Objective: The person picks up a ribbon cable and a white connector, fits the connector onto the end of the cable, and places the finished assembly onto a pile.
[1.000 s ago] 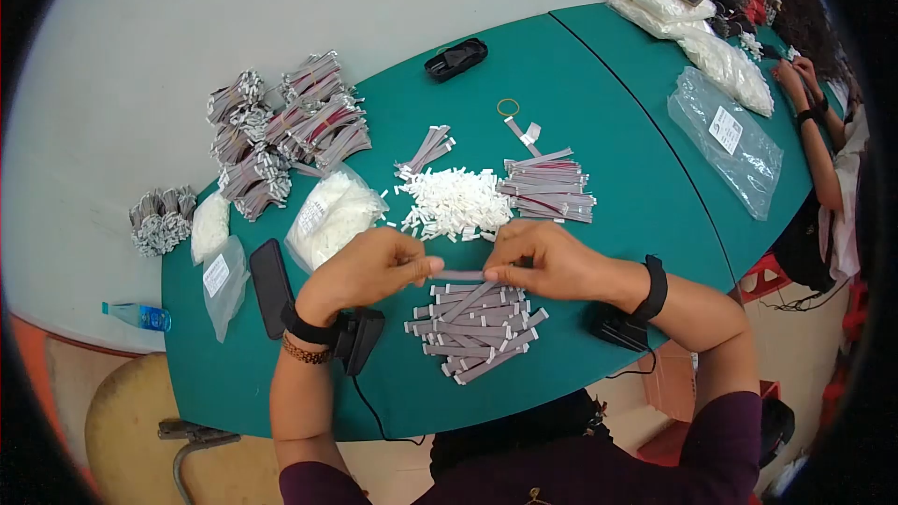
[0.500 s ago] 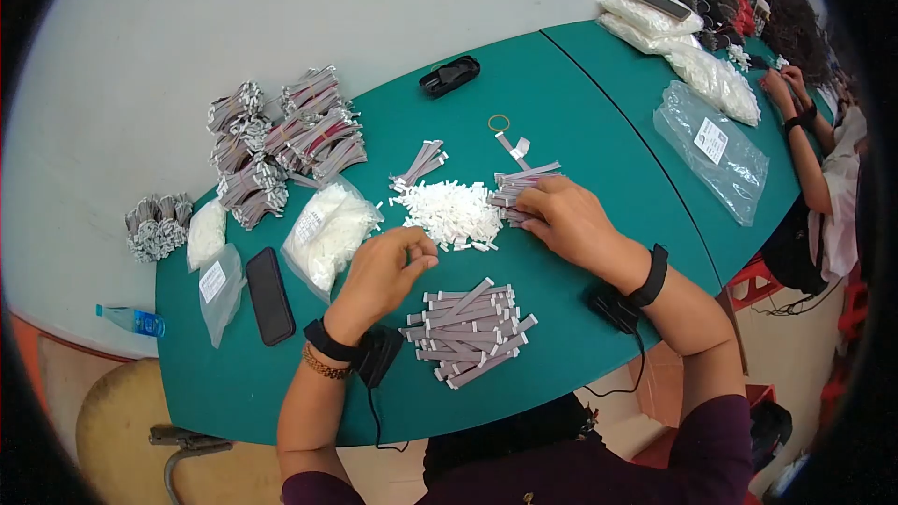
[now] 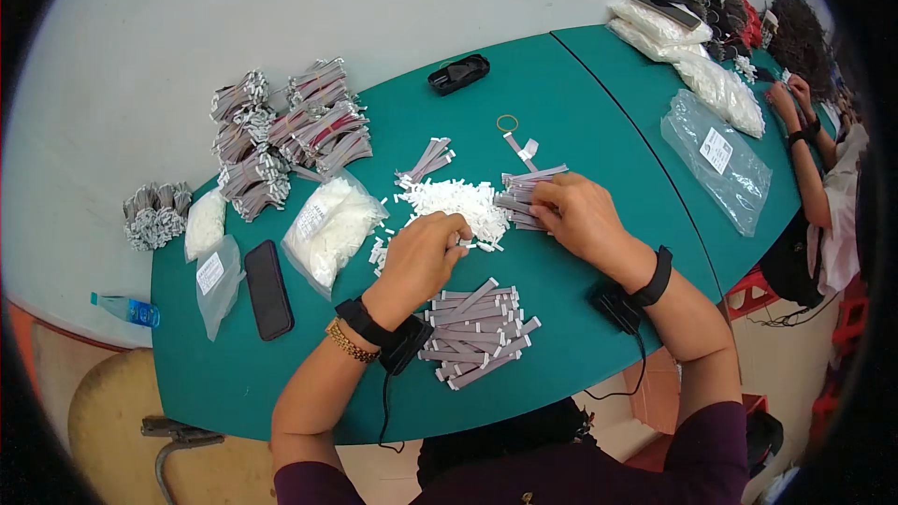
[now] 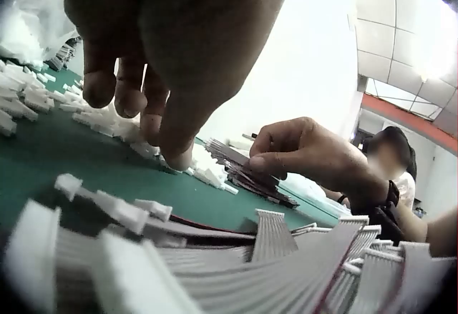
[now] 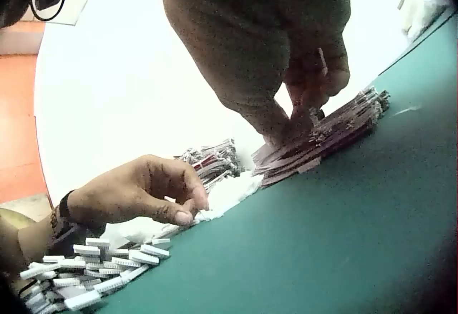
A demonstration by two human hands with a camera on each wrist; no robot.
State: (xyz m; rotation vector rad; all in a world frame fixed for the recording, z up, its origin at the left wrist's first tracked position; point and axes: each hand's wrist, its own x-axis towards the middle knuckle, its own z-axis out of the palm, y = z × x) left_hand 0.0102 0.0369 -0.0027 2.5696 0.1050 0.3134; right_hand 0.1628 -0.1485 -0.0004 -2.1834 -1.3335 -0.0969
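Your left hand [image 3: 416,259]: thumb and forefinger pinching a small white connector at the near edge of the white connector pile [image 3: 468,199]. Your right hand [image 3: 586,220]: thumb and fingers pinching grey ribbon cable in the right-hand cable stack [image 3: 517,194], just beside that pile. Nearer you, on the green surface [image 3: 608,150], a loose heap of white-ended ribbon cables [image 3: 477,329] lies criss-crossed.

Labels: flat clear bag [image 3: 220,307], left, carries a white printed label [image 3: 210,271]; text too small to read. Large clear bag [image 3: 745,194], far right, has a white label [image 3: 717,150] with a dark mark and lines of print, illegible. Filled bag [image 3: 339,222], left of the pile: faint print, unreadable. Bottle [image 3: 110,304]: blue label [image 3: 145,312], wording not resolved.
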